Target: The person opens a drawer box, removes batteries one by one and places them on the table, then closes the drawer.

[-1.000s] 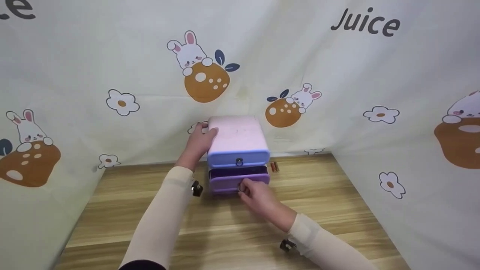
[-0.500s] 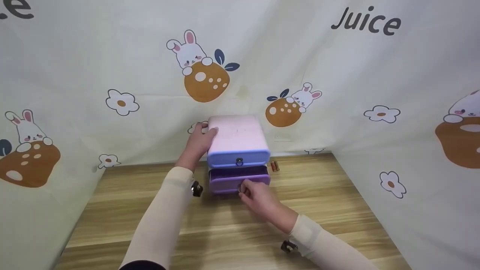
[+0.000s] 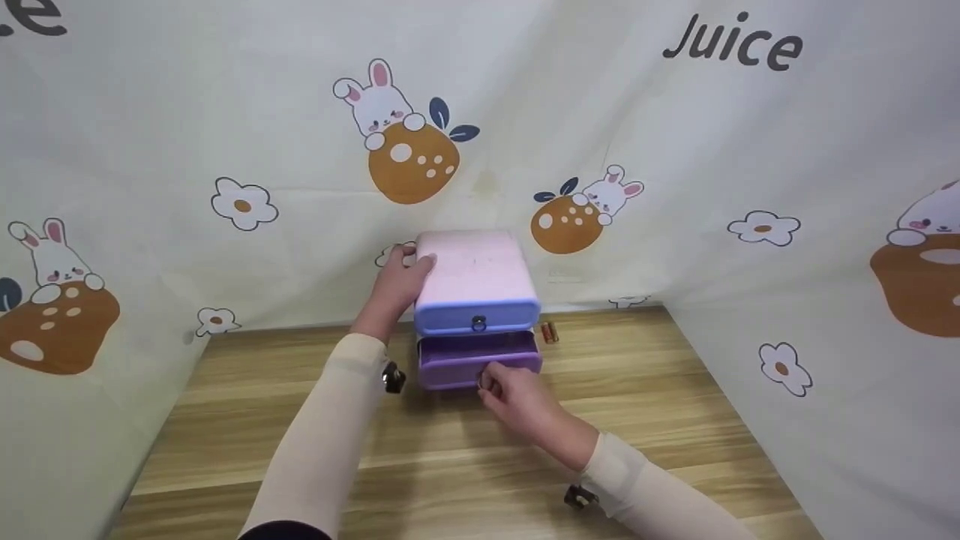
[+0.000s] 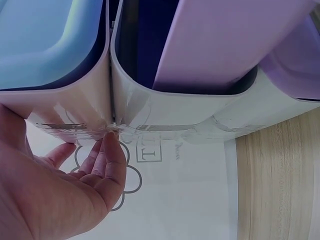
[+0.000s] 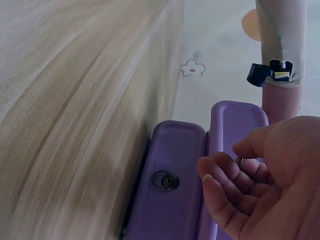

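A small drawer cabinet [image 3: 474, 266] with a pink top stands against the back cloth. My left hand [image 3: 397, 289] rests against its left side, thumb over the top edge; in the left wrist view the fingertips touch the side wall. The blue top drawer [image 3: 442, 318] is closed. Below it, the purple middle drawer [image 3: 450, 373] is partly pulled out, its visible inside dark. With thumb and fingers, my right hand [image 3: 525, 401] pinches the metal ring pull [image 5: 241, 163] on that drawer, mostly hidden by the fingers. Another purple drawer [image 5: 170, 215] with a ring sits beneath, closed.
Two small orange-brown cylinders, looking like batteries [image 3: 550, 333], lie right of the cabinet on the wood-grain tabletop [image 3: 637, 390]. Cloth walls [image 3: 300, 247] printed with rabbits and flowers enclose the back and both sides. A black clip-like device [image 3: 393, 377] sits at the left wrist.
The purple middle drawer has come slightly further out toward me, with my right hand on its ring moving the same way. My left hand has stayed in place.
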Demonstrator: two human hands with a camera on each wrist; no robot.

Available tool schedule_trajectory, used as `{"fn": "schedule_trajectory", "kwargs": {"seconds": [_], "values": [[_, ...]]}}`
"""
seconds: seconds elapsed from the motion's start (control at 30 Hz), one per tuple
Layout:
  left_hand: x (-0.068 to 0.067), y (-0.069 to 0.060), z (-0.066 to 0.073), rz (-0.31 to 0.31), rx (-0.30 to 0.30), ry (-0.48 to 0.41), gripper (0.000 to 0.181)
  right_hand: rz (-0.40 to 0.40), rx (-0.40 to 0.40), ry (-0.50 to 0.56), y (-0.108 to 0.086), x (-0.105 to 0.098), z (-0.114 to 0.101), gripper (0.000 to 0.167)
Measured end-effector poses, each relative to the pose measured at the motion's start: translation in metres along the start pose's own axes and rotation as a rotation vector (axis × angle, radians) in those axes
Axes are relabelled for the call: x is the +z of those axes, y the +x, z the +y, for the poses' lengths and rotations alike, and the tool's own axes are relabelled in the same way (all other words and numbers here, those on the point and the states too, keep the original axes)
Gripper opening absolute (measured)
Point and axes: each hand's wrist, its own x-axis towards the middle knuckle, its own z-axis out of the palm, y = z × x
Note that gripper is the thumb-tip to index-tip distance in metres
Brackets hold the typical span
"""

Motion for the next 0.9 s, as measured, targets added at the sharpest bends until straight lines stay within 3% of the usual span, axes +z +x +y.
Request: {"fn": "schedule_trajectory", "kwargs": {"seconds": [0.57,0.9], "values": [[-0.0008,0.0008,-0.0029,0.022,0.011,0.024,0.075,-0.032,0.013,-0.006,-0.0054,-0.0035,-0.004,0.013],[-0.001,0.0011,-0.0031,0.006,0.014,0.011,0.076,-0.048,0.015,-0.006,-0.0083,-0.0044,-0.0061,0.013]]}}
